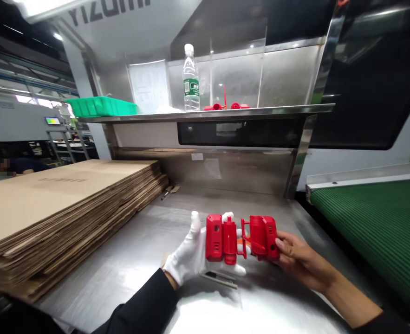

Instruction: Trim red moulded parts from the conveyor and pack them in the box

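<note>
**Red moulding held between two hands over steel tabletop**

Plastic, bright red, makes up the moulded part (241, 239) that both hands hold just above the tabletop (128, 264): two blocky halves joined by a thin runner in the middle. The left hand (191, 255), in a white glove, has its fingers closed behind and under the left half. The right hand (295, 255), bare, has its fingers wrapped round the right half, thumb on top.

The thin runner looks like the weak spot. If the hands twist or pull unevenly, it may snap without warning and one half could drop onto the steel. A bare hand against freshly trimmed plastic edges also risks a scrape. Something slim and dark, perhaps a tool (220, 278), lies on the tabletop right under the part, and a falling half could strike it.

The surface is brushed stainless steel, shiny with glare near the camera. A tall stack of flattened cardboard (61, 208) covers its left side. A shelf (208, 113) above carries a water bottle (191, 79), a green tray (100, 106) and small red pieces (225, 105). A green ribbed conveyor belt (375, 227) runs on the right, and factory machinery fills the dim background.
</note>
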Available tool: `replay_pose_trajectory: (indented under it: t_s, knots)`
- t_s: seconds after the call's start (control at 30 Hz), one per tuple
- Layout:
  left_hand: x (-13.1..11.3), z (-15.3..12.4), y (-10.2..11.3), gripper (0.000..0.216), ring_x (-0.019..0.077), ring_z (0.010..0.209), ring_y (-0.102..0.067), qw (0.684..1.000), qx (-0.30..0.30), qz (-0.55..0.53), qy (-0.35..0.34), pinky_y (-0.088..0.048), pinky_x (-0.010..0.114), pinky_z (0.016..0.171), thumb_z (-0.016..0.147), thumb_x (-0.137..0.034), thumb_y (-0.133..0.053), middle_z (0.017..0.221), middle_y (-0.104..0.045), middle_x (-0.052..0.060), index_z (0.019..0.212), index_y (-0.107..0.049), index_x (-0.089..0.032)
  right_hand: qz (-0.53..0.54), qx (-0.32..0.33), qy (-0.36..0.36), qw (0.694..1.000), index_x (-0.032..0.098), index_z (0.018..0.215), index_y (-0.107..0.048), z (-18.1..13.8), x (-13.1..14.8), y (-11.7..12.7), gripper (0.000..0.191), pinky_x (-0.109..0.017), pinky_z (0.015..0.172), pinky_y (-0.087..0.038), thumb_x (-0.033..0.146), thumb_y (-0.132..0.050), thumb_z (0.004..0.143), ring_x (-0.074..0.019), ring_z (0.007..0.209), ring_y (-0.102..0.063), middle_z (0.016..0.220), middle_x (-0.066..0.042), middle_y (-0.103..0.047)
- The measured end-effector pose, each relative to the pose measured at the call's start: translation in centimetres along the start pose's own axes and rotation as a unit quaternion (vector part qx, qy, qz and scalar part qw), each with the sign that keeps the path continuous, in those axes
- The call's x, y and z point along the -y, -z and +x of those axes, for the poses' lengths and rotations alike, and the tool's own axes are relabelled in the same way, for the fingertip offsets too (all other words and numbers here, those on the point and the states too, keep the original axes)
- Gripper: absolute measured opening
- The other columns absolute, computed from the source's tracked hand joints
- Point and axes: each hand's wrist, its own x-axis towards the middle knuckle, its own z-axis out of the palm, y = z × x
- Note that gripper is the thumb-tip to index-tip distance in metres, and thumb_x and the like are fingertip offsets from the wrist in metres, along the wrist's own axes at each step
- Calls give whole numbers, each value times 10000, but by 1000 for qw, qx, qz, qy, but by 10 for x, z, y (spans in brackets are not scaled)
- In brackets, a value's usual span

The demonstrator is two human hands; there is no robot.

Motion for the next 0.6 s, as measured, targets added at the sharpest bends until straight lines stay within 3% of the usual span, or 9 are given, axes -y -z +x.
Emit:
replay_pose_trajectory:
  t_s: [0.1, 0.17, 0.27, 0.33, 0.4, 0.47, 0.53, 0.57, 0.6]
  knots:
    - [3, 0, 3, 622, 440, 1170, -601, 997, -14, 57, -46, -542, 605, 822, 941, -465, -544, 1387, -547, 247, 1476, -387, -189, -28, -5, 9, 1000, 231, 1333, -593, -1, 0, -3, 435, -433, 948, -500, 314, -673, 913, -264, 1074, -651, 1219, -135, -664]
    - [4, 2, 3, 517, 420, 1073, -656, 992, -57, 85, -69, -580, 538, 734, 910, -255, -613, 1285, -617, 250, 1395, -484, -132, -85, -8, 17, 996, 242, 1330, -595, -1, -2, -6, 474, -456, 893, -523, 388, -698, 890, -281, 1015, -672, 1195, -142, -674]
    - [2, 4, 1, 368, 362, 888, -710, 983, -134, 99, -81, -602, 490, 650, 872, -215, -651, 1058, -704, 228, 1204, -600, -63, -196, -25, 50, 979, 251, 1338, -592, 2, -3, -12, 489, -476, 826, -539, 423, -691, 891, -291, 925, -689, 1157, -148, -694]
    - [1, -1, -3, 304, 301, 754, -720, 978, -177, 88, -68, -602, 404, 575, 876, -279, -651, 926, -723, 191, 1089, -623, -64, -279, -54, 104, 953, 278, 1297, -635, 2, 3, -17, 413, -522, 964, -471, 377, -688, 899, -319, 1077, -638, 1234, -130, -671]
    - [0, -12, -11, 305, 247, 695, -720, 975, -208, 68, -44, -565, 276, 507, 832, -307, -702, 872, -729, 165, 1029, -620, -90, -400, -70, 191, 894, 311, 1233, -686, -2, 14, -22, 319, -538, 1131, -297, 317, -665, 915, -334, 1286, -495, 1328, -83, -627]
    - [1, -29, -26, 360, 224, 731, -728, 974, -216, 51, -34, -540, 203, 514, 734, -233, -791, 887, -739, 143, 1031, -615, -134, -548, -65, 299, 778, 343, 1278, -651, -11, 25, -28, 354, -518, 1180, -203, 225, -588, 949, -310, 1375, -397, 1373, -36, -597]
    - [4, -46, -43, 383, 200, 727, -722, 972, -230, 28, -51, -547, 200, 537, 696, -164, -804, 874, -745, 98, 1032, -621, -183, -648, -76, 383, 654, 371, 1377, -552, -23, 27, -37, 474, -516, 1158, -247, 142, -503, 966, -293, 1372, -405, 1396, -22, -577]
    - [6, -54, -51, 337, 189, 681, -711, 966, -247, 15, -72, -548, 213, 520, 714, -172, -786, 845, -743, 82, 1013, -632, -190, -658, -104, 394, 633, 376, 1396, -530, -29, 22, -41, 488, -515, 1135, -289, 140, -472, 973, -293, 1360, -420, 1410, -30, -563]
    - [10, -60, -58, 253, 181, 615, -692, 958, -270, 6, -96, -536, 224, 478, 747, -208, -760, 810, -737, 78, 971, -645, -178, -638, -138, 373, 659, 367, 1379, -549, -35, 14, -46, 455, -505, 1110, -332, 173, -484, 973, -300, 1338, -444, 1410, -47, -556]
